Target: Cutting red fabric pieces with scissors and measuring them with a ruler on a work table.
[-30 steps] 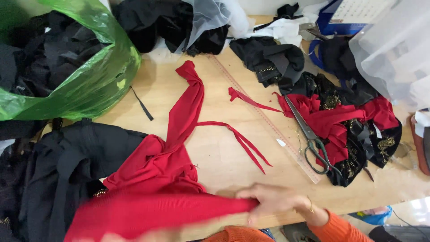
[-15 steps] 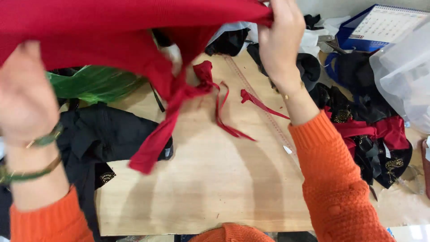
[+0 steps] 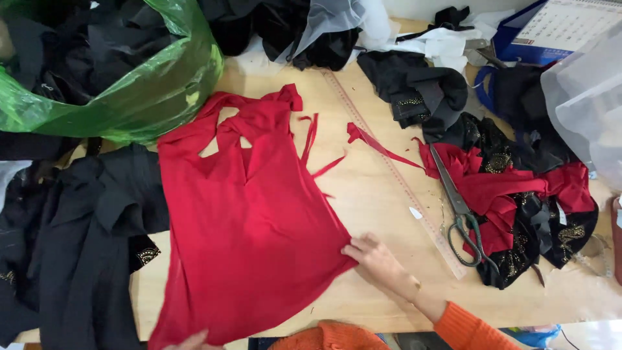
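Fingers of right hand [image 3: 379, 262] flat, slightly apart, on red garment [image 3: 253, 227]; left hand [image 3: 188, 340] barely visible, state unclear; scissors [image 3: 461, 210], ruler [image 3: 395, 175] nearby.

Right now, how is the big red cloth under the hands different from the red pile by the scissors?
The big red cloth lies spread flat on the table; the red pile is crumpled. The big red cloth is one large plain piece; the red pile is smaller scraps mixed with black, gold-trimmed fabric. The right hand touches the big red cloth; the scissors rest on the pile's edge. Both are the same bright red.
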